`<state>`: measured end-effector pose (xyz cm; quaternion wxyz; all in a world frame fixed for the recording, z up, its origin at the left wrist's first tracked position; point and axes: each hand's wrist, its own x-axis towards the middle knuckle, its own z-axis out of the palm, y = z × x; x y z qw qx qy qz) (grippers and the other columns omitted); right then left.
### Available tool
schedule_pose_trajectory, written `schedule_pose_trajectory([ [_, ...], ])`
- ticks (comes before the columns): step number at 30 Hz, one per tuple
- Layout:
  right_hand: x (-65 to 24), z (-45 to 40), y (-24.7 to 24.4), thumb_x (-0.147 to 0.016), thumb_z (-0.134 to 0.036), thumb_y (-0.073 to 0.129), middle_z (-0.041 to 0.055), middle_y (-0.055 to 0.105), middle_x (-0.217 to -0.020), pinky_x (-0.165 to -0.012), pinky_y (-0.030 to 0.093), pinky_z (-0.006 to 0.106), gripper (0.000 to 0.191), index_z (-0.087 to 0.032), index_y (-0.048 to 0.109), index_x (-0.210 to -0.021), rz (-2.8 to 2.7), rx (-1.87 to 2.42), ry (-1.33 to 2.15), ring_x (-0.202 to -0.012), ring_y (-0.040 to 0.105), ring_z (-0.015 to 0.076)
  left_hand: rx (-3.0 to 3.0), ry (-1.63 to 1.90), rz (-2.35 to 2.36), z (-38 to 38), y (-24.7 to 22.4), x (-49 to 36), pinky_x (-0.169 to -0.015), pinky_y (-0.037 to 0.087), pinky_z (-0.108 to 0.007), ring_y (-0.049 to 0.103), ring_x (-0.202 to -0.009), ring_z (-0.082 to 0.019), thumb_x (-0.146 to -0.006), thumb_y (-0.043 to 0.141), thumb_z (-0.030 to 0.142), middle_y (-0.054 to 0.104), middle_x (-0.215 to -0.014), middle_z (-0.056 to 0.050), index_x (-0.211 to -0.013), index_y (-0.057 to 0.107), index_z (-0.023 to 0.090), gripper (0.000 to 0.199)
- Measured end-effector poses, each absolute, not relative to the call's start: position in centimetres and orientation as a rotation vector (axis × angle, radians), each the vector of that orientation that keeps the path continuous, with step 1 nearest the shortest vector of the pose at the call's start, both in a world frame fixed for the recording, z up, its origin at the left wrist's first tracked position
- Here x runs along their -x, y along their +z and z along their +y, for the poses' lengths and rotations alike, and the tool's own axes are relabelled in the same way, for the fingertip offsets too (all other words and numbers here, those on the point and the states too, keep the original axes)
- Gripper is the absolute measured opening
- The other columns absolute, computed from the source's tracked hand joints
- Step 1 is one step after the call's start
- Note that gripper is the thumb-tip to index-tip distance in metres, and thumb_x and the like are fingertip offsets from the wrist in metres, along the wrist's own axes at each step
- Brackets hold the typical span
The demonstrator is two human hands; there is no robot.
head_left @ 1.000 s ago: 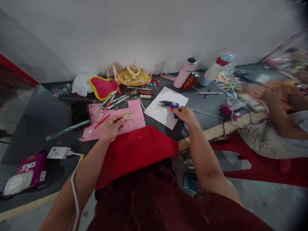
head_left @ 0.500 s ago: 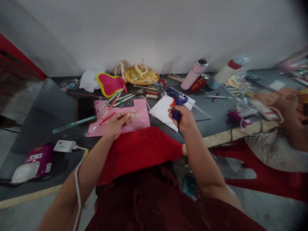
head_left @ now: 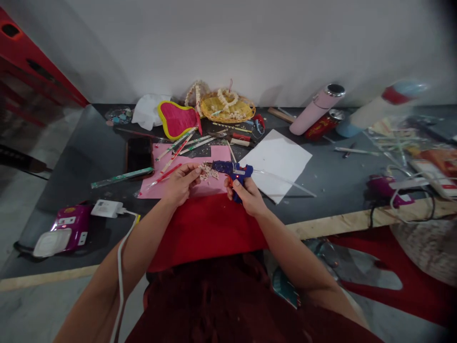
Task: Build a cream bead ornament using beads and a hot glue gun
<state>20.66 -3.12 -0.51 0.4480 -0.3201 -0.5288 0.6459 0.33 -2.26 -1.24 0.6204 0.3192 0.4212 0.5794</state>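
My right hand (head_left: pixel 246 194) grips a blue hot glue gun (head_left: pixel 240 172) by its handle, fingers at the orange trigger. A clear glue stick (head_left: pixel 285 182) sticks out of its back. Its nozzle points left, close to the fingertips of my left hand (head_left: pixel 183 182). Thumb and fingers of that hand are pinched together; whatever small thing lies between them is too small to make out. Just beside those fingertips, a pile of small beige pieces (head_left: pixel 210 175) lies on a pink sheet (head_left: pixel 155 188). A red cloth (head_left: pixel 210 233) is spread below my hands.
Behind stand a yellow basket (head_left: pixel 246 114), a pink-and-yellow shape (head_left: pixel 178 121), a pink flask (head_left: pixel 314 112) and a red can (head_left: pixel 324 125). White paper (head_left: pixel 282 157) lies right. A phone (head_left: pixel 139 155), a purple power socket (head_left: pixel 73 221) and a charger (head_left: pixel 107 208) with a white cable are left.
My right hand has brought the glue gun leftward off the white paper to my left fingertips. My left hand stays pinched by the beige pile. The view has shifted.
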Motion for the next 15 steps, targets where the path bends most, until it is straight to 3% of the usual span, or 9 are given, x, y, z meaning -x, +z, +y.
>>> schedule_pose_trajectory([
  [15, -20.69, -3.26, -0.57, -0.087, -0.045, 0.051, 0.0009, 0.051, -0.085, -0.054, 0.044, 0.025, 0.027, -0.021, 0.044, -0.097, -1.4, 0.833, 1.587, -0.059, 0.045, 0.0075, -0.731, 1.354, 0.96, -2.14, -1.54, -0.17, -0.052, 0.039, -0.018, 0.049, -0.054, -0.005, -0.07, 0.072, 0.025, 0.063, -0.075, 0.0, -0.081, 0.063, 0.017, 0.017],
])
